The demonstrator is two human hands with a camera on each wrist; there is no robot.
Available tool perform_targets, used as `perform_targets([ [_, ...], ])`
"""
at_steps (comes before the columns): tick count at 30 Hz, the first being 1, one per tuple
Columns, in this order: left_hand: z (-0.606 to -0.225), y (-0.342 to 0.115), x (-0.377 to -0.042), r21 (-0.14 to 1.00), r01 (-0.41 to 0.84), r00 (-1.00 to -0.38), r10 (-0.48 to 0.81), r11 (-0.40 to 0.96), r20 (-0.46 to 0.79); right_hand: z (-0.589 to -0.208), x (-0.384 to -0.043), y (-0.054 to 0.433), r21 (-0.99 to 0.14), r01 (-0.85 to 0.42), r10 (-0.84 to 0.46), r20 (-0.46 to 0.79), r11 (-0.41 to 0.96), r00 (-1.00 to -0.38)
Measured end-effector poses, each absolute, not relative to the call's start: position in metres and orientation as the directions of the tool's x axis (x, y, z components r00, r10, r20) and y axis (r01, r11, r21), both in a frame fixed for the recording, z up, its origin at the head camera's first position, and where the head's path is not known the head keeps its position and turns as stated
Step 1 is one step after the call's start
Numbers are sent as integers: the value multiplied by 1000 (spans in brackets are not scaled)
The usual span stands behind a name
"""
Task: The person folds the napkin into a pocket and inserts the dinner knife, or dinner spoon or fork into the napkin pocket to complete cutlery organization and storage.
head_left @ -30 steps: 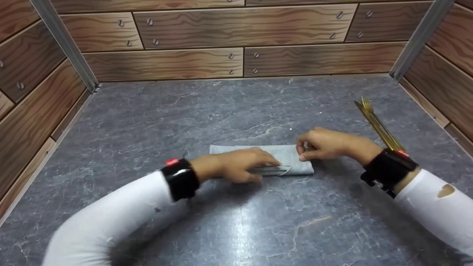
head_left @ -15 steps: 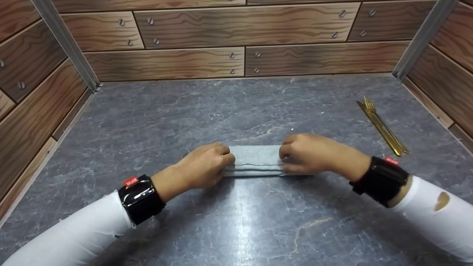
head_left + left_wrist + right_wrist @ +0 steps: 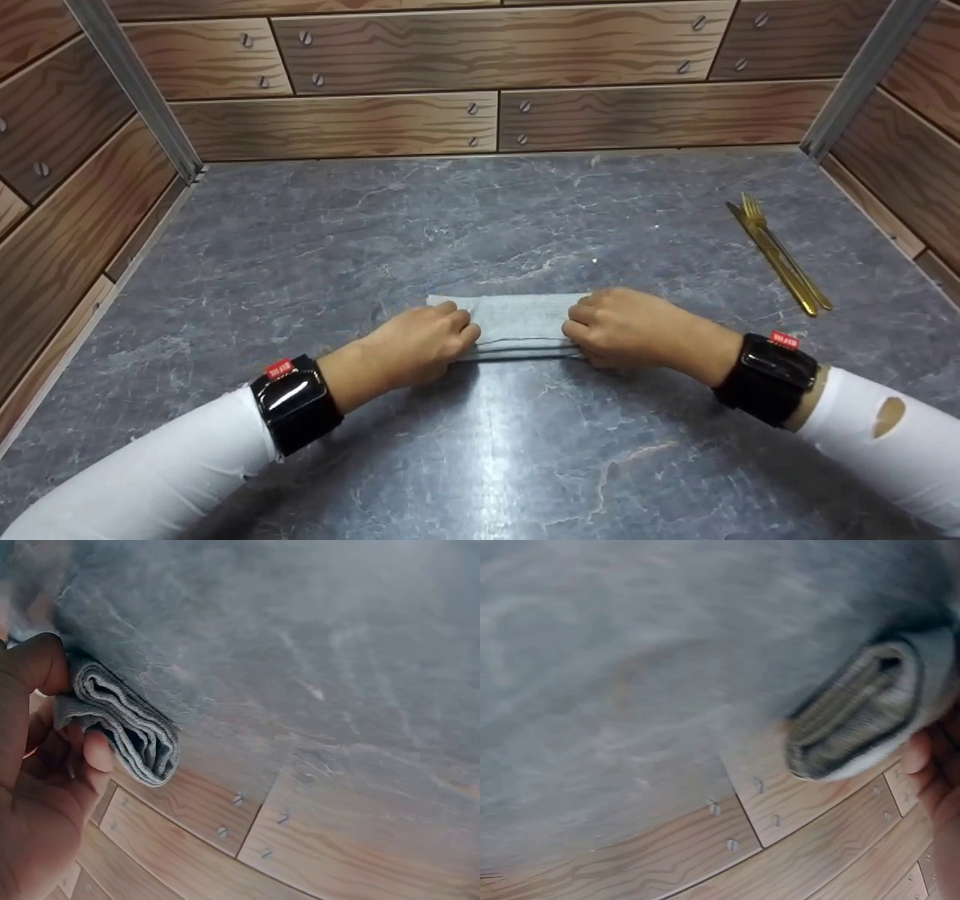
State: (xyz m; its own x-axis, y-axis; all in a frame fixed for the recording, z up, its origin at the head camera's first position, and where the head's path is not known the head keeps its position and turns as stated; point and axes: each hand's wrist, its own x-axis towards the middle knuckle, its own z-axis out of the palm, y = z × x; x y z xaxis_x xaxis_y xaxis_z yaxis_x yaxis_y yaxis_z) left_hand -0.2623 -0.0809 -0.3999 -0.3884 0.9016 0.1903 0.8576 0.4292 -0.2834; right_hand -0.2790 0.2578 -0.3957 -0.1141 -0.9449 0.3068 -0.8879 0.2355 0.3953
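A light blue-grey folded cloth napkin (image 3: 521, 319) lies across the middle of the table. My left hand (image 3: 412, 341) pinches its left part with curled fingers, and in the left wrist view the thumb and fingers (image 3: 97, 754) hold the layered end of the napkin (image 3: 131, 720). On the opposite side my right hand (image 3: 630, 326) grips the right part, covering that end in the head view. From the right wrist, the napkin's rolled layers (image 3: 862, 709) show, with fingertips (image 3: 915, 754) against them; the rest of that hand is cut off by the frame edge.
A gold fork (image 3: 754, 210) and a gold knife (image 3: 780, 270) lie together on the right side of the grey marbled table (image 3: 337, 225). Wood-patterned walls (image 3: 375, 60) stand at the back and both sides.
My left hand has drawn back left from over the napkin to its left part. My right hand has come slightly left and nearer. Both now grip the napkin, whose near edge looks folded over.
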Motion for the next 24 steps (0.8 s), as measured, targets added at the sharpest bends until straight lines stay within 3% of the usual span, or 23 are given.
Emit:
perform_targets([
  [3,-397,-84,-259,-365,856,-309,929,366,205,-398,-281,258,407,-887,-944,320,219,-86],
  [5,-398,-88,-260,-363,870,-269,938,335,220,-397,-282,259,357,-909,-950,292,213,-108],
  [7,-400,-93,-261,-296,901,-247,935,318,252,-390,-283,262,201,-955,-959,226,216,-169],
  [9,-400,-100,-261,-156,937,-262,923,314,283,-381,-289,268,-53,-963,-954,135,264,-269],
  [11,-399,-108,-263,34,949,-308,894,314,325,-368,-297,277,-285,-896,-926,66,339,-372],
  [13,-397,-114,-265,214,921,-383,850,325,361,-357,-306,288,-424,-809,-888,23,408,-460],
  [17,-407,-117,-286,440,818,-557,704,372,441,-345,-316,302,-507,-696,-827,-62,508,-559],
  [21,-436,-112,-321,502,696,-714,562,513,417,-348,-317,298,-520,-624,-795,-208,583,-570],
  [24,-448,-109,-330,468,597,-797,552,652,248,-351,-317,291,-513,-586,-767,-274,627,-580],
])
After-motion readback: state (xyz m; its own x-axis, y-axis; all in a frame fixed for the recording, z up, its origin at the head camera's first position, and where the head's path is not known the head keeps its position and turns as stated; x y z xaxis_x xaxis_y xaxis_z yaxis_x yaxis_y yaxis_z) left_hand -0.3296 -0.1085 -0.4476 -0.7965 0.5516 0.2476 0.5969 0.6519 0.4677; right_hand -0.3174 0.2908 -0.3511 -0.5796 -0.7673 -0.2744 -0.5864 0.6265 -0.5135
